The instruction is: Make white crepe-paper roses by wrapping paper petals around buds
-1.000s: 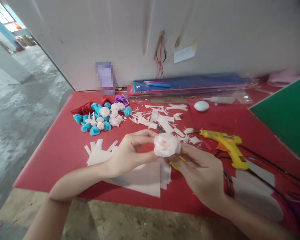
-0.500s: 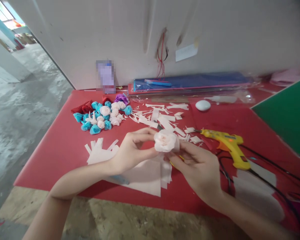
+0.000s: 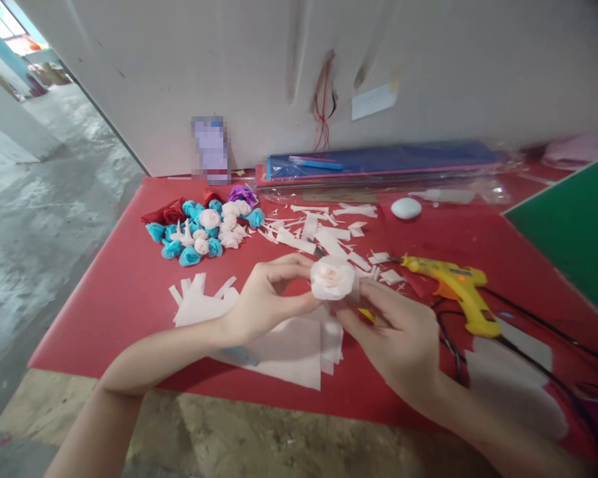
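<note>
A pale pink paper flower (image 3: 331, 279) is held between both hands above the red table (image 3: 94, 292). From the left, my left hand (image 3: 266, 292) pinches its edge between thumb and fingers. On the other side my right hand (image 3: 396, 325) grips its base and a bit of loose paper; those fingertips are partly hidden. Beneath the hands lie pale paper sheets (image 3: 289, 355) with a blue object partly under my left forearm. A yellow glue gun (image 3: 458, 282) rests to the right of my right hand, its nozzle towards the paper scraps.
Blue, white, red and purple paper flowers (image 3: 209, 222) are heaped at the back left. Paper scraps (image 3: 329, 232) litter the middle. A white oval object (image 3: 406, 208), a plastic-wrapped blue pack (image 3: 389, 159) and a green board (image 3: 573, 219) sit behind and right. Black cables (image 3: 543, 318) trail rightwards.
The flower has shifted very slightly right and up and turned a little in my fingers. Both hands keep their hold; nothing else on the table has moved.
</note>
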Demonstrator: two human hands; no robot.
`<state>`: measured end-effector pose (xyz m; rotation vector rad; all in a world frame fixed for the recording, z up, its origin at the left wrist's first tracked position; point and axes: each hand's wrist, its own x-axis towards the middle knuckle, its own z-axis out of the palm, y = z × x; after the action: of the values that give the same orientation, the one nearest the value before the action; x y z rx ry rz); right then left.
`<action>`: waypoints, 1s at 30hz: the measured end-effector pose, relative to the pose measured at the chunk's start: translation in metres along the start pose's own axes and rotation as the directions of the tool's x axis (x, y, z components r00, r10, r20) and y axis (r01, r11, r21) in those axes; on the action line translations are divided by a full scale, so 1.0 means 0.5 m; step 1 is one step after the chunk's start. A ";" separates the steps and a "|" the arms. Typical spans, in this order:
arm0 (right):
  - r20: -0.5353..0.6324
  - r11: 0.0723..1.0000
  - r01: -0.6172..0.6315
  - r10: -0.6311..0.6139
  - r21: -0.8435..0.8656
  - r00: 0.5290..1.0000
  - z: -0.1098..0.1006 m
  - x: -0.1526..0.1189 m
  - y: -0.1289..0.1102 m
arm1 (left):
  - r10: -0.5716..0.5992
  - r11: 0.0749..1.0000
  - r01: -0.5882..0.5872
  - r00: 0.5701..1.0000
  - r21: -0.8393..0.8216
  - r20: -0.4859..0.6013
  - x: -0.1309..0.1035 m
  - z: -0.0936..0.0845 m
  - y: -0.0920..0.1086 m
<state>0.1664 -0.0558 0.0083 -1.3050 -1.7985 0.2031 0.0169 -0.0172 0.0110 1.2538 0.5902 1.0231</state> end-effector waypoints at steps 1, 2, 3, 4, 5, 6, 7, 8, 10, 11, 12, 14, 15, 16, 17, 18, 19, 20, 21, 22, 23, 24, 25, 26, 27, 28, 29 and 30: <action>-0.005 0.999 -0.033 0.033 0.016 0.999 0.000 0.001 0.000 | -0.016 1.000 0.017 1.000 -0.021 0.007 0.000 0.002 0.001; -0.004 0.996 -0.073 0.073 0.047 0.997 -0.001 0.001 0.000 | -0.031 0.998 0.032 0.999 -0.048 0.014 0.000 0.003 0.002; 0.003 0.989 -0.118 0.118 0.094 0.993 -0.001 0.001 -0.001 | -0.041 0.996 0.042 0.999 -0.077 0.018 -0.001 0.005 0.002; 0.011 0.974 -0.164 0.165 0.153 0.986 -0.002 0.001 -0.001 | -0.043 0.994 0.045 0.999 -0.104 0.021 -0.001 0.006 0.002; 0.027 0.954 -0.212 0.211 0.212 0.977 -0.002 0.000 -0.001 | -0.035 0.992 0.037 0.999 -0.122 0.019 -0.002 0.007 0.001; 0.040 0.930 -0.254 0.253 0.265 0.967 -0.003 -0.001 -0.001 | -0.024 0.992 0.025 1.000 -0.126 0.014 -0.002 0.008 0.001; 0.048 0.909 -0.286 0.285 0.304 0.957 -0.004 -0.002 -0.002 | -0.015 0.994 0.016 1.000 -0.108 0.011 -0.003 0.008 -0.001; 0.054 0.894 -0.305 0.305 0.328 0.951 -0.004 -0.004 -0.003 | -0.010 0.997 0.011 1.000 -0.071 0.009 -0.005 0.008 -0.002; 0.051 0.890 -0.310 0.311 0.335 0.949 -0.006 -0.006 -0.005 | 0.009 0.999 -0.009 1.000 0.046 0.010 -0.007 0.008 -0.004; 0.049 0.897 -0.299 0.299 0.327 0.953 -0.007 -0.007 -0.006 | 0.030 0.994 -0.031 0.999 0.109 0.012 -0.009 0.008 -0.004; 0.042 0.905 -0.284 0.286 0.316 0.957 -0.007 -0.008 -0.008 | 0.060 0.985 -0.062 0.998 0.164 0.014 -0.010 0.008 -0.004; 0.036 0.918 -0.274 0.275 0.287 0.961 -0.007 -0.010 -0.010 | 0.128 0.961 -0.128 0.992 0.244 0.015 -0.011 0.006 -0.003; 0.035 0.921 -0.275 0.277 0.274 0.960 -0.007 -0.012 -0.011 | 0.158 0.949 -0.156 0.987 0.275 0.015 -0.010 0.006 -0.003; 0.038 0.924 -0.281 0.281 0.261 0.959 -0.007 -0.013 -0.012 | 0.188 0.934 -0.184 0.982 0.305 0.017 -0.010 0.005 -0.002; 0.042 0.926 -0.283 0.282 0.249 0.958 -0.006 -0.014 -0.013 | 0.219 0.918 -0.214 0.976 0.333 0.023 -0.009 0.004 -0.002; 0.046 0.929 -0.282 0.280 0.240 0.959 -0.006 -0.014 -0.014 | 0.246 0.900 -0.241 0.969 0.364 0.031 -0.008 0.002 -0.001; 0.050 0.932 -0.277 0.273 0.235 0.961 -0.006 -0.014 -0.014 | 0.276 0.878 -0.270 0.960 0.395 0.044 -0.007 0.001 -0.001; 0.051 0.933 -0.270 0.265 0.238 0.963 -0.007 -0.013 -0.015 | 0.303 0.855 -0.298 0.951 0.423 0.058 -0.006 0.000 0.000; 0.056 0.932 -0.268 0.262 0.243 0.963 -0.007 -0.012 -0.016 | 0.328 0.832 -0.324 0.942 0.450 0.071 -0.005 -0.001 0.001; 0.063 0.929 -0.271 0.263 0.252 0.963 -0.008 -0.011 -0.018 | 0.351 0.809 -0.348 0.932 0.474 0.085 -0.005 -0.001 0.001; 0.071 0.925 -0.275 0.266 0.263 0.961 -0.009 -0.009 -0.019 | 0.372 0.786 -0.369 0.923 0.497 0.097 -0.004 -0.002 0.002; 0.079 0.920 -0.279 0.268 0.274 0.960 -0.010 -0.008 -0.019 | 0.390 0.761 -0.387 0.914 0.520 0.109 -0.004 -0.002 0.003; 0.088 0.916 -0.281 0.267 0.286 0.960 -0.011 -0.008 -0.020 | 0.409 0.736 -0.405 0.905 0.542 0.120 -0.004 -0.001 0.003; 0.095 0.912 -0.282 0.266 0.297 0.959 -0.012 -0.008 -0.020 | 0.430 0.709 -0.424 0.893 0.563 0.131 -0.004 -0.001 0.004; 0.098 0.910 -0.281 0.264 0.306 0.960 -0.012 -0.009 -0.020 | 0.455 0.681 -0.445 0.880 0.581 0.140 -0.004 0.000 0.004; 0.097 0.907 -0.281 0.264 0.314 0.960 -0.012 -0.011 -0.019 | 0.480 0.655 -0.466 0.864 0.594 0.149 -0.004 0.000 0.003; 0.101 0.903 -0.287 0.268 0.321 0.958 -0.011 -0.013 -0.019 | 0.503 0.633 -0.484 0.850 0.604 0.154 -0.004 0.001 0.003; 0.103 0.897 -0.294 0.275 0.331 0.956 -0.010 -0.014 -0.017 | 0.520 0.617 -0.497 0.839 0.610 0.158 -0.004 0.001 0.002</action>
<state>0.1643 -0.0673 0.0123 -1.3088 -1.5212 0.6905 0.0163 -0.0191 0.0118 2.1012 0.6445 1.3811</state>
